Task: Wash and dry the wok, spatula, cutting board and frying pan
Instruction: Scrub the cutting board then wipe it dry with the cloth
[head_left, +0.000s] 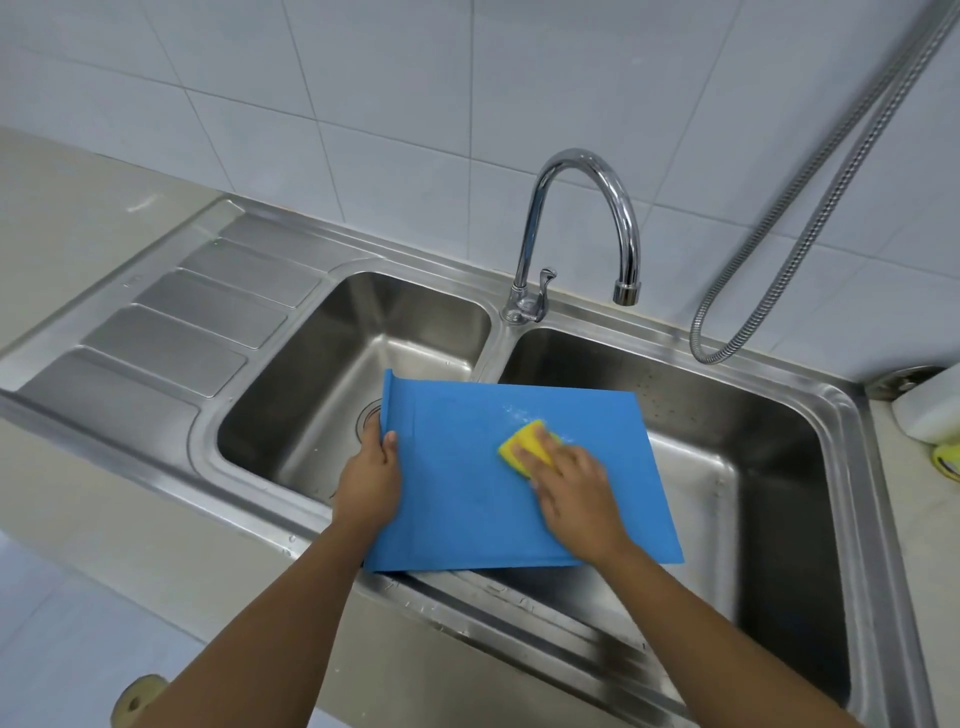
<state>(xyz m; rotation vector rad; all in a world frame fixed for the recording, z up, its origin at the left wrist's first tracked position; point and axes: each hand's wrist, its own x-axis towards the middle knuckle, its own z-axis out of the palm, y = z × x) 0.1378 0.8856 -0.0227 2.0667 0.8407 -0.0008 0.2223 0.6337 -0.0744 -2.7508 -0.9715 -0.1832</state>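
No text is showing clearly enough to read. Any print on the yellow object (946, 457) at the counter's (914, 519) right edge is appearing too blurred.

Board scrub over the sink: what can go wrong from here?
1. The left hand grips the cutting board by one edge only; wet with suds, it may slip into the sink.
2. The right hand presses the sponge toward the far side, away from that grip, which could tip the board.

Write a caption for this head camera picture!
Over the sink, the left hand grips a blue cutting board while the right hand presses a yellow sponge on it.
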